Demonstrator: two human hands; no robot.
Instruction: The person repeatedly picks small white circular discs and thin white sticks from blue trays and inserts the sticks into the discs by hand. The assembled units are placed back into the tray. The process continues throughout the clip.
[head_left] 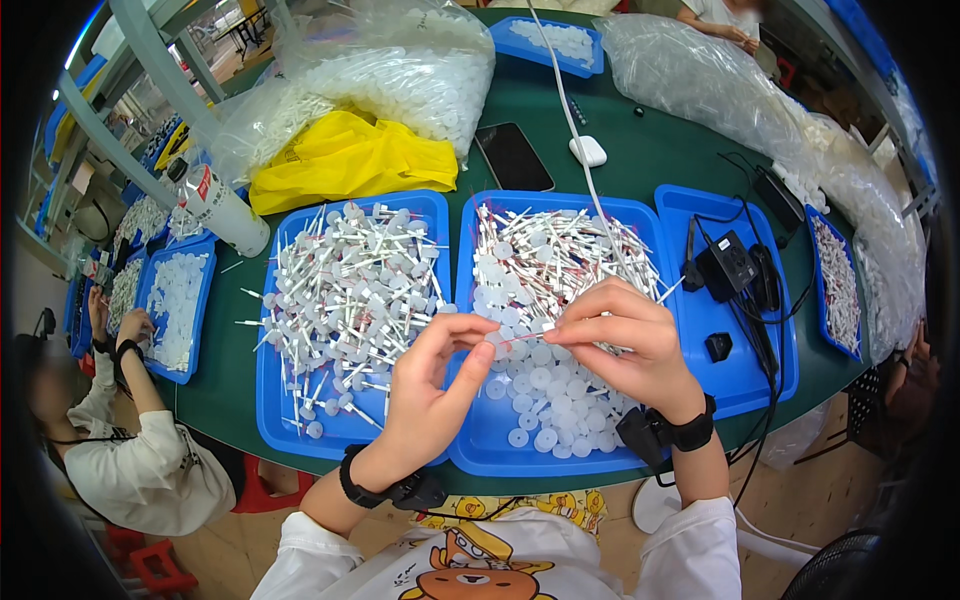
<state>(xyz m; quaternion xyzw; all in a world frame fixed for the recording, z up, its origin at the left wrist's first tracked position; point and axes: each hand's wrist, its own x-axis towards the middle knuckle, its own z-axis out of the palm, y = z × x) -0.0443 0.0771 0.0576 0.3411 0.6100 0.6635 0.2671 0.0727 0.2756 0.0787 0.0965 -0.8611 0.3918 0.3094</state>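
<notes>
Above the middle blue tray (500, 466), my left hand (425, 395) is closed in a pinch on a small translucent disc (494, 340). My right hand (635, 345) pinches a small white piece with a thin red wire (518, 337) that runs across to the left fingertips. Whether the wire passes through the disc is too small to tell. Under the hands lie loose translucent discs (560, 400), with a heap of white sticks with red wires (550, 250) behind them. The tray to the left (268, 410) is heaped with sticks that have discs on them (355, 290).
Cables and a black adapter (728, 262) lie in the right blue tray (690, 210). Farther back are a phone (515, 157), a white case (588, 151), a yellow bag (350, 165) and a bottle (225, 210). A white cable (575, 120) hangs down midway. A co-worker (140, 450) sits at left.
</notes>
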